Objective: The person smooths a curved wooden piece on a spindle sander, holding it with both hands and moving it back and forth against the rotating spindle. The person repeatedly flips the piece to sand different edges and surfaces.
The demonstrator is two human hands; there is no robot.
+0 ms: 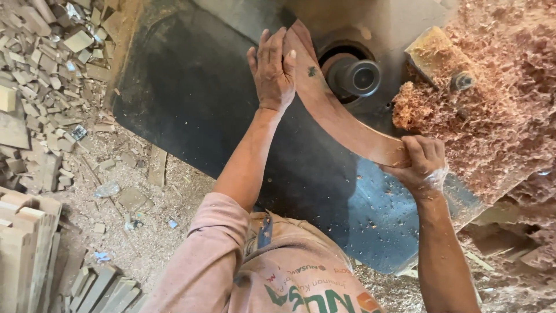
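Observation:
A curved reddish-brown wooden piece (339, 119) lies on a dark metal machine table (197, 93), its inner curve against a round metal spindle (356, 76). My left hand (271, 72) presses on the piece's far end, fingers wrapped over the edge. My right hand (424, 163) grips the near end of the same piece, and wood dust clings to it.
A thick heap of reddish shavings (498, 104) covers the right side, beside a wooden block with a bolt (440, 58). Small offcuts (52, 64) litter the sawdust floor at left. Stacked boards (23, 249) stand at the lower left.

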